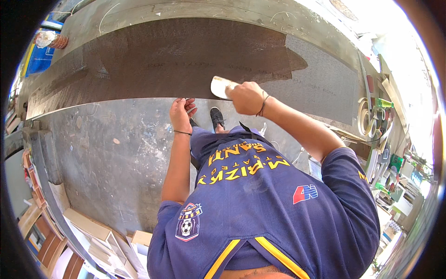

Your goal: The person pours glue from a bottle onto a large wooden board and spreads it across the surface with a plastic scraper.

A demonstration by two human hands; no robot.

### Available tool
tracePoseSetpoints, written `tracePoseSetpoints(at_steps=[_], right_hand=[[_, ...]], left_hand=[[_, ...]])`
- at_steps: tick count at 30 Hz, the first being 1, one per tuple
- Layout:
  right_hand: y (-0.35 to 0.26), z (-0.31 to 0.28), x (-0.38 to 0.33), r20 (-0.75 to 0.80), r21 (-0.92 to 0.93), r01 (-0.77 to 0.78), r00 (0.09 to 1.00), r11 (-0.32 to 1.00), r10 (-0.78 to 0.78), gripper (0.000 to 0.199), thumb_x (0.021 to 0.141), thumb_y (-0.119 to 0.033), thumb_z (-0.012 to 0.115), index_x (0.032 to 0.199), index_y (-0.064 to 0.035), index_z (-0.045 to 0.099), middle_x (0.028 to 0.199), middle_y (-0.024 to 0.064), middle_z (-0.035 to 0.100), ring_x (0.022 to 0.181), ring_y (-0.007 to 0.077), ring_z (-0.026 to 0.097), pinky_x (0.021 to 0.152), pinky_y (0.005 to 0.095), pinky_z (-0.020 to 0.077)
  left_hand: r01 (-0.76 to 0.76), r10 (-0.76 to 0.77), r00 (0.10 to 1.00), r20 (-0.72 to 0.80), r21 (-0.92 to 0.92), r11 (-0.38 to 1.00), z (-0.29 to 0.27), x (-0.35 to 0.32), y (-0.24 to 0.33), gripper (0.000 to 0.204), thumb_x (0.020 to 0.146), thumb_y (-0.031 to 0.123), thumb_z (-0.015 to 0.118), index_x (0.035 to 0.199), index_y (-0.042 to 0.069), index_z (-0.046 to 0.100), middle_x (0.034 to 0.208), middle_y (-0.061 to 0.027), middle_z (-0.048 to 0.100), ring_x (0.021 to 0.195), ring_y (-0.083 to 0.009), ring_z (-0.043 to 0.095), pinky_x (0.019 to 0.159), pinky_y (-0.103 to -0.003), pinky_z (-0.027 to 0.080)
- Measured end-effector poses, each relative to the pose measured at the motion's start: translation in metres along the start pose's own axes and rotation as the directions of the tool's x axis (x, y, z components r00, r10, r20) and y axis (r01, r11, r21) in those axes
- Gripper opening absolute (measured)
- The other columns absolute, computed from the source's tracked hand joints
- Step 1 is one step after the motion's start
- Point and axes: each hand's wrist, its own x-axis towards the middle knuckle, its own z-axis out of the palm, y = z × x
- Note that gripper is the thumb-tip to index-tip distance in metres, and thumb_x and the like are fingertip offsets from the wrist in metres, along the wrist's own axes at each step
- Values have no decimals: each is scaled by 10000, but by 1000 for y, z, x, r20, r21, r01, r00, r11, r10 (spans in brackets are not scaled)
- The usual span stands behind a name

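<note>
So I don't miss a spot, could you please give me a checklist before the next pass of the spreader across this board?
1. Right hand grips the pale spreader: ok.
2. Left hand steadies the board's near edge: ok.
3. Dark coating covers the left and middle: ok.
4. Grey patch at the right end coated: not ok.
5. Enough coating on the spreader: cannot tell.

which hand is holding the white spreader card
The right hand, raised over the panel, grips the white spreader card. The left hand holds no tool and rests its fingers at the panel's near edge.
</note>
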Motion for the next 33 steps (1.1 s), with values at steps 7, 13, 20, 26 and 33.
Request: tracePoseSetpoints(at_steps=[7,13,20,26,33], right_hand=[[-29,-12,-21,194,71,89,976,993,-101,341,709,-105,552,1040,-35,599,755,204,643,695,345,646,615,430,504],[-2,-89,-48,-123,393,-53,986,918,110,466,728,-89,499,1179,-165,586,897,191,647,812,367,624,743,443,504],[42,59,-71,-296,-205,-323,920,924,256,468,822,-150,491,1279,-57,467,882,133,601,802,255,622,607,392,526],[-24,-26,-85,-64,292,-83,992,953,106,444,737,-54,507,1177,-70,559,974,161,644,888,325,610,756,401,494],[-34,-43,-38,-303,634,10,923,773,237,363,791,-82,505,1138,12,556,842,228,641,790,401,611,692,426,480]], left_hand=[[-11,11,1000,-6,28,1000,-12,12,-1,260,899,260,484,1067,67,529,930,-79,633,773,-148,564,698,-345,524],[-37,36,999,11,57,998,-20,5,13,323,898,291,494,1131,70,523,986,-69,616,801,-153,543,728,-352,502],[13,-16,999,48,69,998,-14,6,17,293,894,222,471,1142,74,519,1005,-78,612,794,-151,550,733,-357,510],[-76,73,996,43,79,994,-39,-14,30,277,899,198,487,1152,91,524,980,-74,639,748,-125,585,682,-297,517],[-169,162,985,52,203,964,-71,-17,43,360,901,174,470,1234,36,475,979,-85,649,732,-119,604,654,-259,511]])
